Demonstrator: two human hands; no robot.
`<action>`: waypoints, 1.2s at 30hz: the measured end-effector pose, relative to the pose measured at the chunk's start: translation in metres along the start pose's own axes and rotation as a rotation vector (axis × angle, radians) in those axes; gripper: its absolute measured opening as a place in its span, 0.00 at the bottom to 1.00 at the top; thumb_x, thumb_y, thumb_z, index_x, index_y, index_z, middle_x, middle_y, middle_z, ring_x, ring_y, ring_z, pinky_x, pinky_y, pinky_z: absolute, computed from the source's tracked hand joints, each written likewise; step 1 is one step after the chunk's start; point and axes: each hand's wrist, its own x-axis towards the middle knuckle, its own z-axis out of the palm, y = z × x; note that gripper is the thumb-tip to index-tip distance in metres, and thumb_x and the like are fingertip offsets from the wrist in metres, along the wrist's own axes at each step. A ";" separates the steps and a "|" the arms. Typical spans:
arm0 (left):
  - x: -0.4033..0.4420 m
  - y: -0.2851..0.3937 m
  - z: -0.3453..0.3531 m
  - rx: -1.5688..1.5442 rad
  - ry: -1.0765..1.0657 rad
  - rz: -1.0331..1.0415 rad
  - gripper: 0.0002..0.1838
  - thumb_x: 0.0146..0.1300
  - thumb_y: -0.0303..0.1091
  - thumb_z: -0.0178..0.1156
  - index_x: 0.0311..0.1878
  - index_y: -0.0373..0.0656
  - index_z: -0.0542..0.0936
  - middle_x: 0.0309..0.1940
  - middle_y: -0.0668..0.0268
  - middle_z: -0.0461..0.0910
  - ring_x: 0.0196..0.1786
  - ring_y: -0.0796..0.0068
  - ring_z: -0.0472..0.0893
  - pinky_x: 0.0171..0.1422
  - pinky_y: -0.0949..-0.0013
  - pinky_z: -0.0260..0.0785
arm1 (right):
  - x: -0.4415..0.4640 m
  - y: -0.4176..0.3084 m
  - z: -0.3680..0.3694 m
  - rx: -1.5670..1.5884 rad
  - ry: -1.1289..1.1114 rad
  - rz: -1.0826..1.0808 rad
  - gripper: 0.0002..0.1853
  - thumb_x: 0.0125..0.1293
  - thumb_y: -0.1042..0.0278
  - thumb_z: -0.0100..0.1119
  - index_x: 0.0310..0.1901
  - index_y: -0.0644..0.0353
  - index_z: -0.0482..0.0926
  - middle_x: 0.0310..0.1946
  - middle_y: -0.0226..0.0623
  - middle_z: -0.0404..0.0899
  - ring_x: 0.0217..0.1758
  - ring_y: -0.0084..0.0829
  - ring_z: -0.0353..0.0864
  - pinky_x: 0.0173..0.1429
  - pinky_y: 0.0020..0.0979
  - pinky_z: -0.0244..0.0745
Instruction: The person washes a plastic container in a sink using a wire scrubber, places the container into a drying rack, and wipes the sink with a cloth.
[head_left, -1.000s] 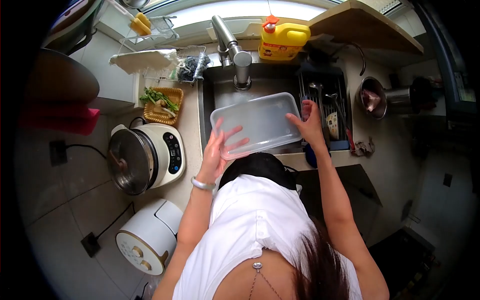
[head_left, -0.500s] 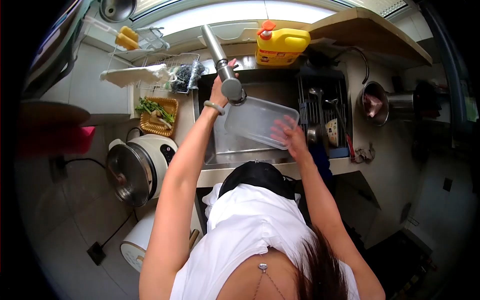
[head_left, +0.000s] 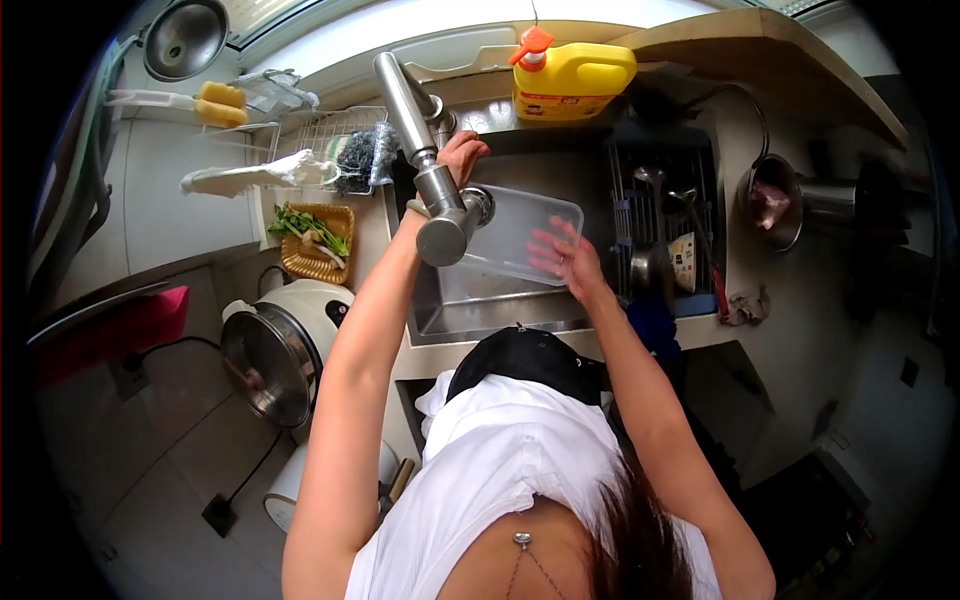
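A clear plastic container (head_left: 505,235) is held over the steel sink (head_left: 500,325), its left part hidden behind the faucet head. My right hand (head_left: 568,257) grips its right end, with fingers visible through the plastic. The steel faucet (head_left: 410,115) stands at the sink's back left, its head pointing to the right over the container. Behind the faucet, my left hand (head_left: 463,157) is near the faucet's base, partly hidden, with its fingers bent; what it touches, if anything, cannot be made out. Whether water is running is unclear.
A yellow jug (head_left: 575,82) stands behind the sink. At the right are a rack with ladles (head_left: 650,205) and a metal bowl with meat (head_left: 770,205). To the left are a wire rack (head_left: 325,130), a basket of greens (head_left: 318,250) and a cooker (head_left: 300,330).
My left hand has let go of the container and moved up behind the faucet. The container, in my right hand, has come under the faucet head, which has swung toward me.
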 end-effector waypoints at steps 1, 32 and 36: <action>-0.001 -0.001 0.000 -0.025 -0.011 -0.003 0.07 0.68 0.29 0.56 0.43 0.37 0.79 0.45 0.57 0.77 0.45 0.54 0.81 0.47 0.63 0.73 | 0.000 0.000 0.000 -0.010 -0.006 -0.004 0.24 0.71 0.78 0.39 0.68 0.60 0.58 0.61 0.57 0.71 0.59 0.52 0.78 0.60 0.51 0.78; -0.092 0.089 0.055 -1.518 0.097 -0.808 0.30 0.75 0.51 0.43 0.76 0.59 0.49 0.70 0.54 0.61 0.66 0.55 0.71 0.63 0.55 0.72 | -0.002 0.025 0.070 -0.919 0.269 -0.562 0.07 0.54 0.69 0.68 0.28 0.63 0.82 0.26 0.38 0.82 0.28 0.30 0.83 0.33 0.30 0.75; -0.097 0.112 0.056 -1.512 0.149 -0.886 0.30 0.76 0.51 0.42 0.76 0.58 0.49 0.69 0.56 0.62 0.66 0.61 0.70 0.60 0.58 0.73 | 0.013 0.008 0.078 -0.936 0.387 -0.545 0.07 0.55 0.70 0.65 0.26 0.65 0.82 0.21 0.38 0.82 0.27 0.28 0.84 0.34 0.29 0.77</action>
